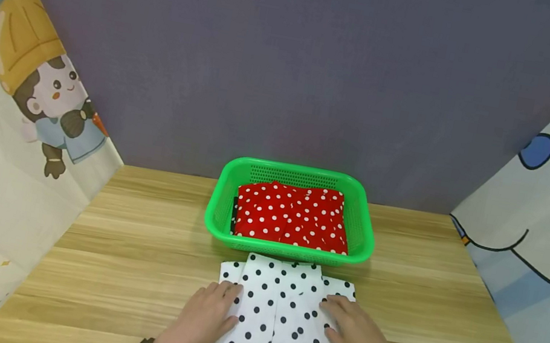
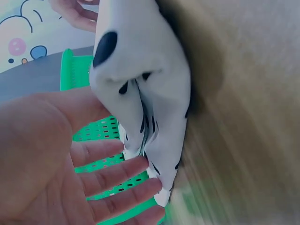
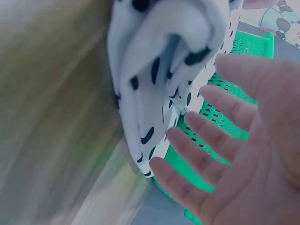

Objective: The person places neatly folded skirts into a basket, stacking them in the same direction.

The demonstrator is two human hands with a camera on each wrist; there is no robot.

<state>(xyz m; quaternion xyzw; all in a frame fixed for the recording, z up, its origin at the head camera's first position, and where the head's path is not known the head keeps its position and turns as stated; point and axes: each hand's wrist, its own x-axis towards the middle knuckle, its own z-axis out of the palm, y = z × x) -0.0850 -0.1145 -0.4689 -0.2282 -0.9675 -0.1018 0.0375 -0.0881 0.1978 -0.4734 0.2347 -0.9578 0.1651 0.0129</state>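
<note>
A folded white cloth garment with black dots [image 1: 275, 325] lies on the table in front of the basket. My left hand [image 1: 206, 317] rests at its left edge with the fingers extended; in the left wrist view the thumb and fingertips touch the folded layers [image 2: 140, 89]. On the opposite side my right hand [image 1: 358, 338] lies over the right edge, its fingers straight and spread. The right wrist view shows those fingers [image 3: 197, 154] beside the garment's side folds [image 3: 159, 84]. Neither hand grips the cloth.
Just behind the garment stands a green plastic basket [image 1: 285, 252] with perforated walls. Inside it lies a folded red cloth with white dots [image 1: 292, 214], and a dark edge shows at its left. The wooden table [image 1: 140, 246] meets a grey wall [image 1: 302, 78]; printed sheets flank both sides.
</note>
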